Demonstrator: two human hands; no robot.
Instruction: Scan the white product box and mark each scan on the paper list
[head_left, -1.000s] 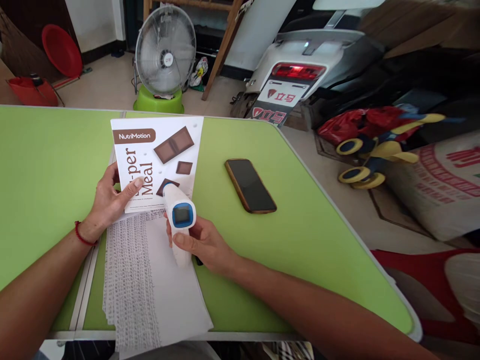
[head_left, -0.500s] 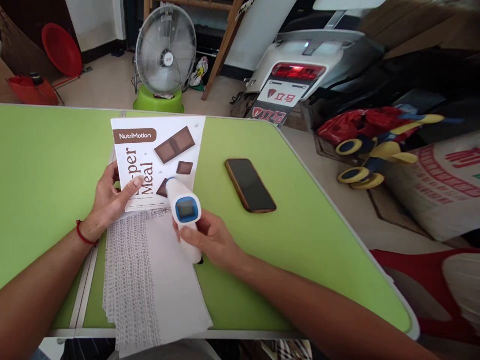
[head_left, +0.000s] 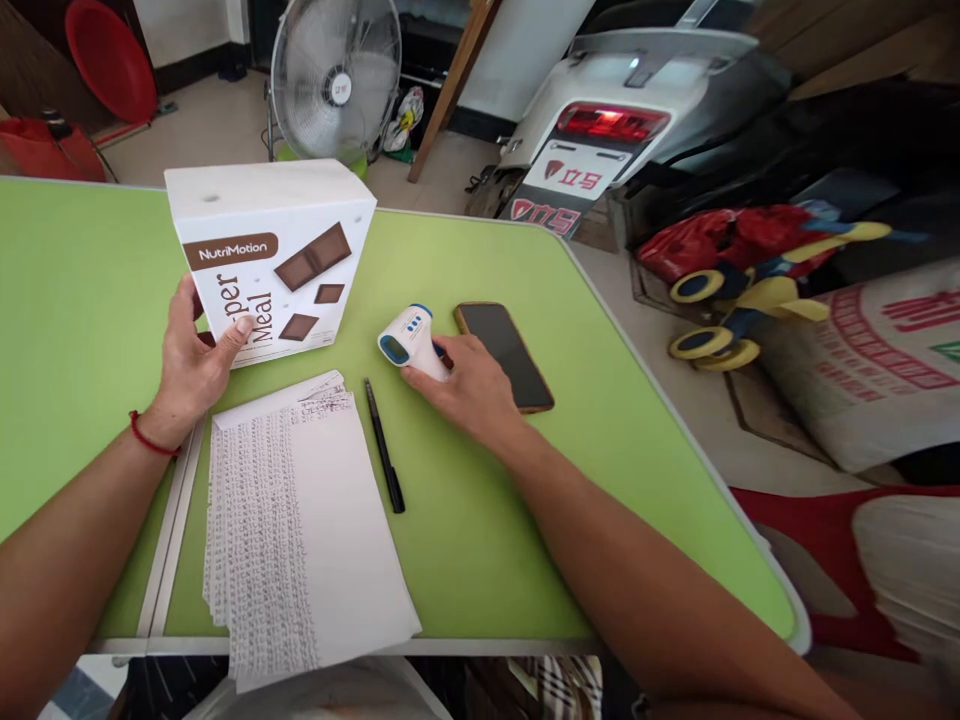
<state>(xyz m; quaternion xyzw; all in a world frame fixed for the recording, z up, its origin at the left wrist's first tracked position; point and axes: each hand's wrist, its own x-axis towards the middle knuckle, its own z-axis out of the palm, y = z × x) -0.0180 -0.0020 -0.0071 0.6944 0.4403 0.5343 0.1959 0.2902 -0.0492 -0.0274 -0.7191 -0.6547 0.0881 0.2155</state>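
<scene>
closest to the person, a stack of handwritten sheets (head_left: 352, 530) lies on the green table (head_left: 637, 400), its bottom edge jutting past the near rim. a black pen (head_left: 384, 445) rests on a slant just right of the sheets.

the 2 hands are well apart, each clamped on its own object. the right hand (head_left: 472, 385) is wrapped around the grip of a white and blue handheld thermometer (head_left: 411, 345), thumb on the near side. its small screen faces back toward the person; whether the thermometer touches the tabletop, i cannot tell. a dark phone (head_left: 514, 355) in a brown case lies face up just beside the right hand, which hides part of its left edge.

the left hand (head_left: 191, 360), with a red bracelet (head_left: 152, 437) at the wrist, grips the left side of a white box (head_left: 274, 250), thumb pressed on the front. the box is upright beyond the sheets, its top and front faces showing; the front reads "nutrimotion" and has 3 printed chocolate pieces.

past the table, a printed sack (head_left: 892, 370) and a blue and yellow toy (head_left: 739, 320) are at the right, then a white scooter (head_left: 645, 90) and a metal fan (head_left: 336, 60), with a red basin (head_left: 111, 60) at far left.
</scene>
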